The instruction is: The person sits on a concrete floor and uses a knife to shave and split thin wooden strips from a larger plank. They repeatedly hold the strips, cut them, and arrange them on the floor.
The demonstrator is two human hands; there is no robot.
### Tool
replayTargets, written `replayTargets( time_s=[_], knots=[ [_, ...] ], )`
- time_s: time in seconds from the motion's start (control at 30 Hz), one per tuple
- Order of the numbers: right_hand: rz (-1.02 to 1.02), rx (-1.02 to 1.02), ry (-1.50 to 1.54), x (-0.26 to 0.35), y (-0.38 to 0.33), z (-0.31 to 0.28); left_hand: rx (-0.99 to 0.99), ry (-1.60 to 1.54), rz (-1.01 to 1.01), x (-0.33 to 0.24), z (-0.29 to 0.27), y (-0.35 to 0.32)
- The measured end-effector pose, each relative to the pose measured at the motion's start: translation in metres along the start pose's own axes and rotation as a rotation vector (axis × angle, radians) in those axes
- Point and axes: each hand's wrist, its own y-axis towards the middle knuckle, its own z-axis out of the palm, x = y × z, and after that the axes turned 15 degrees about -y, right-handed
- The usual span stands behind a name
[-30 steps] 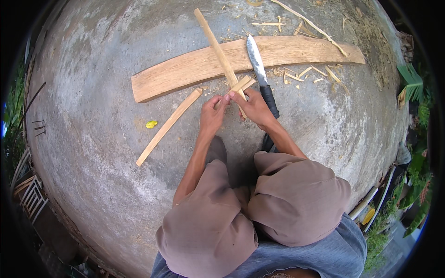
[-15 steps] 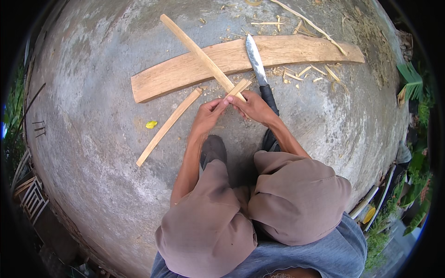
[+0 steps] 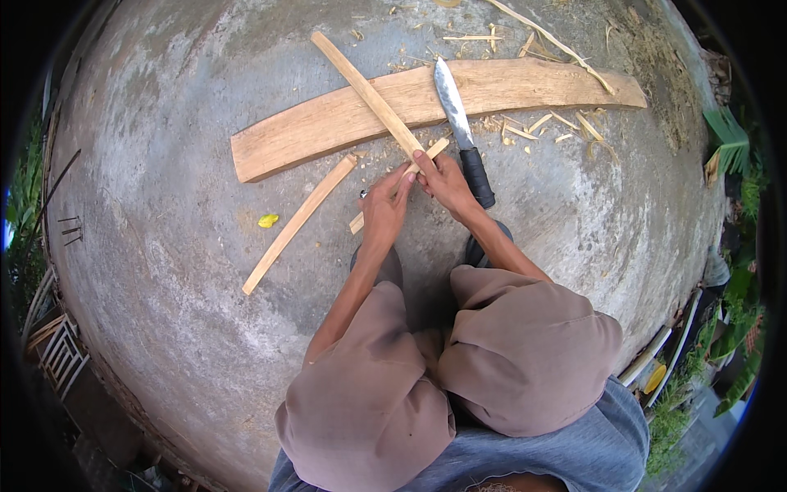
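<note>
My right hand (image 3: 449, 187) is closed on the lower end of a long, narrow wooden strip (image 3: 367, 94), its thumb on top. The strip slants up to the left, across a broad wooden plank (image 3: 316, 138). A second wooden strip (image 3: 437, 149) crosses it near my fingers. My left hand (image 3: 385, 203) pinches this second strip, whose other end shows below that hand. My hands are close together at the crossing. Right of them lies a knife (image 3: 452, 102) with a dark wrapped handle, its blade resting on the plank. Fingertips are partly hidden.
Another wooden strip (image 3: 299, 225) lies on the concrete floor (image 3: 180, 246) to the left, near a small yellow piece (image 3: 268, 220). Wood shavings (image 3: 541, 123) are scattered around the plank. A thin, pale stick (image 3: 566, 49) crosses its far right end. Plants (image 3: 730, 148) edge the right side.
The long strip has shifted right with my right hand. My left hand has moved right, turning the second strip so that its lower end shows. The knife and plank stay in place.
</note>
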Motion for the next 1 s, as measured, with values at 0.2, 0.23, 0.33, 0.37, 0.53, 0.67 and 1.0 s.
replayTargets(
  time_s=[0.2, 0.23, 0.33, 0.37, 0.53, 0.67, 1.0],
  knots=[
    [0.046, 0.052, 0.052, 0.01, -0.007, -0.005, 0.096, -0.105, -0.081, -0.003, -0.006, 0.004],
    [0.048, 0.061, 0.049, 0.013, -0.008, -0.005, 0.098, -0.125, -0.034, 0.004, -0.007, 0.006],
    [0.05, 0.082, 0.029, 0.016, -0.008, -0.006, 0.149, -0.191, -0.065, 0.019, -0.012, 0.011],
    [0.049, 0.08, 0.011, 0.013, -0.007, -0.007, 0.199, -0.219, -0.192, 0.006, -0.016, 0.013],
    [0.005, 0.132, -0.04, 0.016, -0.008, -0.012, 0.299, -0.393, -0.32, -0.014, -0.023, 0.012],
    [-0.005, 0.192, -0.082, 0.024, -0.01, -0.014, 0.264, -0.418, -0.304, -0.006, -0.023, 0.012],
    [0.081, 0.384, 0.138, 0.028, -0.016, -0.027, 0.281, -0.48, -0.364, -0.008, -0.023, 0.009]
  ],
)
